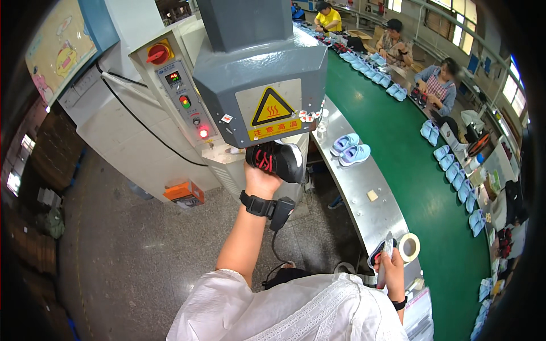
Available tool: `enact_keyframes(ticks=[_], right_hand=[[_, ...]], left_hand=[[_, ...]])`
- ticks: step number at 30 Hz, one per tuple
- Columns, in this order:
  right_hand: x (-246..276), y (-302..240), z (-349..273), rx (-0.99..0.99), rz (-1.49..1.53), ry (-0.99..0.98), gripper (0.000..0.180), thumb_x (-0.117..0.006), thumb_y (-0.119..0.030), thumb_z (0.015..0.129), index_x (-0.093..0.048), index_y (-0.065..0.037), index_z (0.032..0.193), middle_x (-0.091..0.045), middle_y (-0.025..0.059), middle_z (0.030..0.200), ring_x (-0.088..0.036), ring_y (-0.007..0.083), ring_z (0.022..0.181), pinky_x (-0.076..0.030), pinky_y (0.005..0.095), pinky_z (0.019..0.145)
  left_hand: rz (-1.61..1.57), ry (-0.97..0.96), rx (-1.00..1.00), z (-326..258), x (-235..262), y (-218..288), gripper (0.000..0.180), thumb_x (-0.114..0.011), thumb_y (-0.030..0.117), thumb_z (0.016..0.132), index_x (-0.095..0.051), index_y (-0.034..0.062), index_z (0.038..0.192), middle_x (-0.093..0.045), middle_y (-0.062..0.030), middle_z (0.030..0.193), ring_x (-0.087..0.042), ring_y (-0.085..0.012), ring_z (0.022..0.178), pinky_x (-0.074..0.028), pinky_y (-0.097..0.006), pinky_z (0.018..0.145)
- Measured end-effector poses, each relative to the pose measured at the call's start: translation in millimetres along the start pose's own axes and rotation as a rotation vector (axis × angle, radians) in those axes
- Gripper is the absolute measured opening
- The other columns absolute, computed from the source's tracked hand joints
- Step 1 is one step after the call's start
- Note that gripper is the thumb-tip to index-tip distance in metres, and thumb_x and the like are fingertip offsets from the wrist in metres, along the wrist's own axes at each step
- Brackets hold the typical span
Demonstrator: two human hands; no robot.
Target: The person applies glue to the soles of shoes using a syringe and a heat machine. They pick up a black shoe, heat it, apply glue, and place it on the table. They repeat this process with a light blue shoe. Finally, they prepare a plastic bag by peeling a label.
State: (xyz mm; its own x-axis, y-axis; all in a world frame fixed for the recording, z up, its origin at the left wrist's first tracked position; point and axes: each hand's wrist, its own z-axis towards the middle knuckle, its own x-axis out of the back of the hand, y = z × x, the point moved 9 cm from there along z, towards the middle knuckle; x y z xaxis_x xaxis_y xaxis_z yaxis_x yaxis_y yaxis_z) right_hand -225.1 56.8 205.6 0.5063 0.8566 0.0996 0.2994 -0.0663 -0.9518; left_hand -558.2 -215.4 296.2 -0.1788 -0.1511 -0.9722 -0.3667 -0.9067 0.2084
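Note:
My left hand (263, 181) is closed around a black shoe (280, 160) with red laces, its fingers mostly hidden behind the shoe. It holds the shoe just under the grey head (227, 102) of a machine bearing a yellow heat-warning label. At the metal bench's near end, my right hand (392, 275) grips a flat, pale metal blade-like tool (388, 245), pointing away from me. A dark shoe (373, 257) with some red lies beside that hand, partly covered by it. Close by sits a roll of cream tape (409, 247).
Two light-blue shoes (354, 153) and a small cream block (372, 195) rest on the curved metal bench (369, 219). Beyond runs a green conveyor (392, 148) lined with shoes, with several people seated along it. A control panel (185, 96) and orange box (185, 193) are left.

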Motion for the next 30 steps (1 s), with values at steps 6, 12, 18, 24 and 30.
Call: enact_keyframes(ticks=[6,12,18,24,30], right_hand=[[1.6,0.4,-3.3,-0.018,-0.011,-0.002,0.009,-0.046,-0.012,0.093,-0.047,-0.004,0.089,-0.056,0.004,0.07,-0.054,0.0108,0.055,-0.045,0.0243,0.052],[-4.1,1.3,-5.0,-0.035,0.039,-0.005,0.008,-0.047,-0.01,0.092,-0.047,-0.003,0.088,-0.056,0.0057,0.071,-0.056,0.0117,0.057,-0.046,0.0246,0.054],[-6.2,2.5,-2.7,-0.029,0.013,-0.028,0.009,-0.046,-0.012,0.093,-0.048,-0.003,0.091,-0.056,0.0052,0.072,-0.056,0.0125,0.055,-0.046,0.0248,0.052],[-4.5,5.5,-2.8,-0.044,0.017,-0.031,0.009,-0.045,-0.012,0.093,-0.048,-0.003,0.093,-0.056,0.0056,0.072,-0.057,0.0132,0.055,-0.047,0.0252,0.053],[-4.3,0.2,-5.0,-0.048,0.064,0.001,0.006,-0.046,-0.007,0.091,-0.046,-0.002,0.092,-0.056,0.0073,0.072,-0.058,0.0139,0.057,-0.047,0.0255,0.054]], left_hand=[[-0.021,0.071,0.013,2.1,1.6,-1.9,0.03,-0.049,0.031,0.089,-0.057,0.0072,0.106,-0.062,-0.0066,0.101,-0.058,-0.0229,0.096,-0.048,-0.037,0.087],[-0.036,0.042,0.027,0.0,-3.0,-6.9,0.031,-0.05,0.033,0.089,-0.058,0.0077,0.105,-0.062,-0.0062,0.099,-0.058,-0.0223,0.095,-0.048,-0.037,0.086],[-0.024,0.077,0.027,0.2,-4.7,-6.4,0.032,-0.05,0.036,0.088,-0.06,0.0097,0.103,-0.063,-0.0055,0.098,-0.059,-0.0223,0.093,-0.049,-0.037,0.084],[-0.035,0.085,0.047,-0.6,-4.5,-6.2,0.034,-0.051,0.038,0.087,-0.06,0.0099,0.103,-0.063,-0.005,0.098,-0.06,-0.0226,0.093,-0.049,-0.038,0.084],[-0.012,0.107,0.042,0.6,-6.2,-6.1,0.036,-0.051,0.04,0.086,-0.06,0.0095,0.104,-0.064,-0.0053,0.098,-0.061,-0.0232,0.093,-0.05,-0.039,0.084]])
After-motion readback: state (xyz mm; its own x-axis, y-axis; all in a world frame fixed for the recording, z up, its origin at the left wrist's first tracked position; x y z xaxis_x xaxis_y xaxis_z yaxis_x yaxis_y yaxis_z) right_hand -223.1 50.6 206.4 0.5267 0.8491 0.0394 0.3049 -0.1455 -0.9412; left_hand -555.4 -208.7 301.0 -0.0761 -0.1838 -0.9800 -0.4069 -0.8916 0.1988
